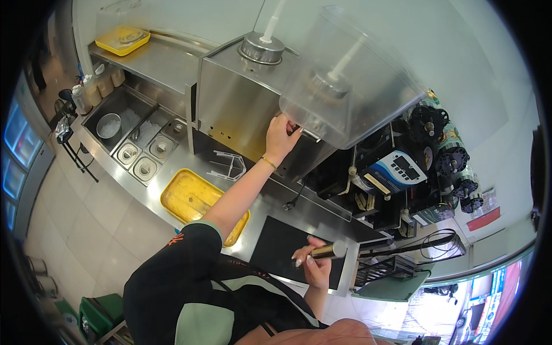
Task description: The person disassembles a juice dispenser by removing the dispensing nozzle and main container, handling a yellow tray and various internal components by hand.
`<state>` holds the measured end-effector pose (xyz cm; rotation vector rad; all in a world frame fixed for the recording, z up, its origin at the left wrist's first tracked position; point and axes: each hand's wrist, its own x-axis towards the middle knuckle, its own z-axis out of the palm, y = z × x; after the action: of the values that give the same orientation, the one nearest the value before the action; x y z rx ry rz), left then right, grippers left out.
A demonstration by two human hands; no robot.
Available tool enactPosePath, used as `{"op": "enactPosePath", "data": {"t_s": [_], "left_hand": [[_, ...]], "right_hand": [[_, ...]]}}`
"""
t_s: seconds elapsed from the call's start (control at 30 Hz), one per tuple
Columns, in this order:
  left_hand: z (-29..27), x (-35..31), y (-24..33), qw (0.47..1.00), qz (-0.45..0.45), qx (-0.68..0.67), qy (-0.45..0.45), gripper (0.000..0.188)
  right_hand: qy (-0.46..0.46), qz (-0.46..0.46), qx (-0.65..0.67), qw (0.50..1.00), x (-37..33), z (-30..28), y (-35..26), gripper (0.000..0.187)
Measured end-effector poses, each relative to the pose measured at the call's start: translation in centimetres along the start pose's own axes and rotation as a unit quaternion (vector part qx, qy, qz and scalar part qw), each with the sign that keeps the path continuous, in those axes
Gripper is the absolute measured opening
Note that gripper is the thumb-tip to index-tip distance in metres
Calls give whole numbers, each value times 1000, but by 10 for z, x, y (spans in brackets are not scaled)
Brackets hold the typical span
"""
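Holding in the right hand (319, 272), at the lower centre of the frame, a gold cylinder (325, 252) with a pale end, fingers curled round it, above a black mat (275, 237). Left of centre, on the steel counter (261, 204): a shallow yellow tray (183, 198), stained brownish inside and partly hidden behind the left forearm. Reaching with the left hand (280, 138) to the centre of the frame, fingers bent close together at a small dark part (294, 128) beside the lower edge of a clear tank (379, 80); cannot tell whether pinching it or only touching. Visible through the tank's wall: a round steel piece (328, 83) with a white shaft. Sunk into the counter, left of the frame: a steel bowl (107, 136) of ice, loose ice (148, 131) nearby, and lidded steel pans (145, 168). Beyond, near the upper left: pale bottles (91, 91) in a row, contents too small to make out. Farther up, on a steel shelf (167, 63): a second yellow tray (119, 52) holding something greyish.
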<state>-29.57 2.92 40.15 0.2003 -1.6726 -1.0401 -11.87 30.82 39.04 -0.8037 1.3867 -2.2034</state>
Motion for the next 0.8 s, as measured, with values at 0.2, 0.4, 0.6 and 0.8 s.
{"op": "enactPosePath", "data": {"t_s": [0.2, 0.4, 0.6, 0.8], "left_hand": [[-7, 2, 7, 999, -1, 12, -30, 26], [-12, 2, -3, 1000, -2, 7, -27, 25], [-5, 4, 3, 999, -20, 24, -41, 30], [-2, 6, 4, 999, -1, 23, -30, 29]], "right_hand": [[-181, 125, -97, 971, 7, 41, -16, 57], [-328, -54, -304, 893, 63, 15, -74, 27], [-144, -411, -454, 778, 185, 54, -255, 25], [81, -232, -592, 767, 324, 106, -346, 33]]}}
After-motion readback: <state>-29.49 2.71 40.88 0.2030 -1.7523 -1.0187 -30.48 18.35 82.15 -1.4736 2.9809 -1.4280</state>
